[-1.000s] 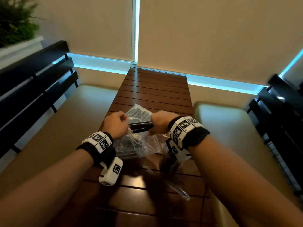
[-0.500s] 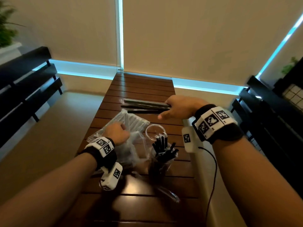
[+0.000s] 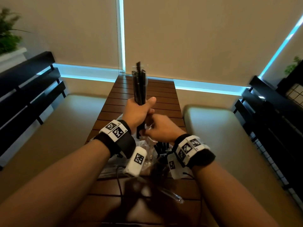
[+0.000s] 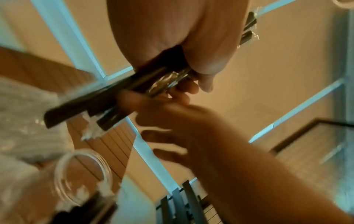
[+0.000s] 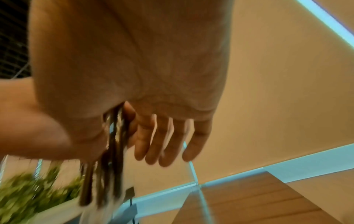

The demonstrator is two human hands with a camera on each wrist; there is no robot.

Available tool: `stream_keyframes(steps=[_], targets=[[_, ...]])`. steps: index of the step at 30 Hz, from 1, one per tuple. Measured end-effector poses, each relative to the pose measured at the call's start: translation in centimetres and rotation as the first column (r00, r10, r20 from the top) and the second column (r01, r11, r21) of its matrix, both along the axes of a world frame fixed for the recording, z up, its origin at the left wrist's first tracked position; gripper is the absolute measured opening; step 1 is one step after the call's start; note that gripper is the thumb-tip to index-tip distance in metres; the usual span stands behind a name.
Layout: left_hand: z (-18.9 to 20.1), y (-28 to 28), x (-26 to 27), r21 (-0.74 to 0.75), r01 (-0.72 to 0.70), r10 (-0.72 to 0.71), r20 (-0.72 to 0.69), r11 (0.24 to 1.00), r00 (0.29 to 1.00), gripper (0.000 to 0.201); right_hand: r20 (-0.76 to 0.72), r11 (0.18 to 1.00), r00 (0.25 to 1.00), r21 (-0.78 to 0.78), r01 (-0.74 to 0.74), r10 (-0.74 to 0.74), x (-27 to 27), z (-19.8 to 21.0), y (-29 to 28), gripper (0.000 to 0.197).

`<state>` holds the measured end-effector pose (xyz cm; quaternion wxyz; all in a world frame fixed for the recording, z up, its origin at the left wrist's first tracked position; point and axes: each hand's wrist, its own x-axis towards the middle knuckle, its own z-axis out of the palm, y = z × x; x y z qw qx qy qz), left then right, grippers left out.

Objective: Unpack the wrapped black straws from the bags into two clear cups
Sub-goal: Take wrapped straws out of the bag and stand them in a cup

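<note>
Several wrapped black straws [image 3: 139, 86] stand upright as one bundle in the left hand [image 3: 138, 112], whose fingers and thumb curl round the bundle's lower part; the thin, glossy clear wrappers catch the light above the grip. Just below that grip the right hand [image 3: 161, 128] meets the bundle's bottom ends — its thumb presses them, while in the right wrist view its fingers [image 5: 153, 145] lie straight and slightly spread beside the straws. Under both hands stands a clear round-rimmed cup [image 4: 84, 175], and next to it a second cup [image 3: 161, 154] already packed with slim black straws. Crinkled clear plastic bags [image 3: 114, 163] lie beneath the left wrist on the slatted dark wooden table [image 3: 157, 94].
</note>
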<state>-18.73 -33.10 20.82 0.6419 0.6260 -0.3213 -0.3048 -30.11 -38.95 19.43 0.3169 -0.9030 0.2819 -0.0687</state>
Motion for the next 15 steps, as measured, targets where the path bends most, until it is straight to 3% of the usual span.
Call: stream_keyframes(steps=[2, 4, 6, 7, 10, 13, 15], targets=[[-0.2, 0.4, 0.5, 0.040, -0.034, 0.023, 0.243, 0.999, 0.970, 0.035, 0.244, 0.988, 0.961, -0.060, 0.145, -0.126, -0.8, 1.9, -1.2, 0.013], [-0.6, 0.6, 0.9, 0.108, -0.105, 0.057, 0.379, 0.989, 0.924, 0.038, 0.514, 0.926, 0.803, -0.042, 0.374, -0.301, -1.4, 4.5, -1.9, 0.016], [-1.3, 0.8, 1.0, 0.154, -0.142, 0.057, 0.458, 0.978, 0.887, 0.038, 0.672, 0.897, 0.666, -0.005, 0.442, -0.325, -1.4, 7.4, -1.9, 0.014], [-1.5, 0.8, 0.9, 0.162, -0.138, 0.042, 0.491, 0.977, 0.870, 0.036, 0.709, 0.906, 0.648, -0.032, 0.421, -0.276, -1.1, 8.6, -1.6, 0.019], [-1.7, 0.9, -0.3, 0.160, -0.096, -0.011, 0.567, 0.982, 0.823, 0.040, 0.690, 0.935, 0.711, -0.151, 0.320, -0.132, 0.1, 10.0, -0.6, 0.031], [-1.5, 0.4, -1.4, 0.152, -0.042, -0.058, 0.597, 0.988, 0.800, 0.036, 0.536, 0.942, 0.838, -0.215, 0.257, -0.106, 1.2, 8.2, -0.1, 0.042], [-1.5, 0.4, -1.6, 0.177, -0.039, -0.076, 0.596, 0.984, 0.799, 0.033, 0.515, 0.942, 0.852, -0.232, 0.242, -0.092, 1.1, 6.8, -0.1, 0.044]])
